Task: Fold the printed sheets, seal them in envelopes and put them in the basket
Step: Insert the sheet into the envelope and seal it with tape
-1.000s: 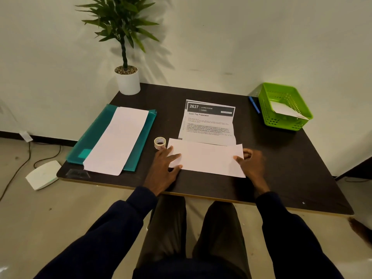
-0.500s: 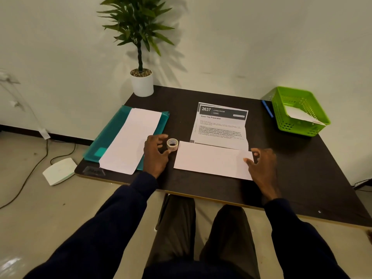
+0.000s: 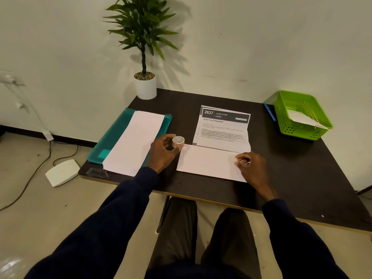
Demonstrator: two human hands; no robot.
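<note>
Head view — left hand (image 3: 163, 153) grips tape roll (image 3: 178, 141); right hand (image 3: 251, 166) loosely curled on envelope (image 3: 207, 163).

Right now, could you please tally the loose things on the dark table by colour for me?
White: 5 (folded printed sheet, blank envelope, long paper, envelope in the basket, plant pot)
Green or teal: 2 (lime plastic basket, teal plastic folder)
Blue: 1 (pen)
Clear: 1 (tape roll)
Total: 9
</note>
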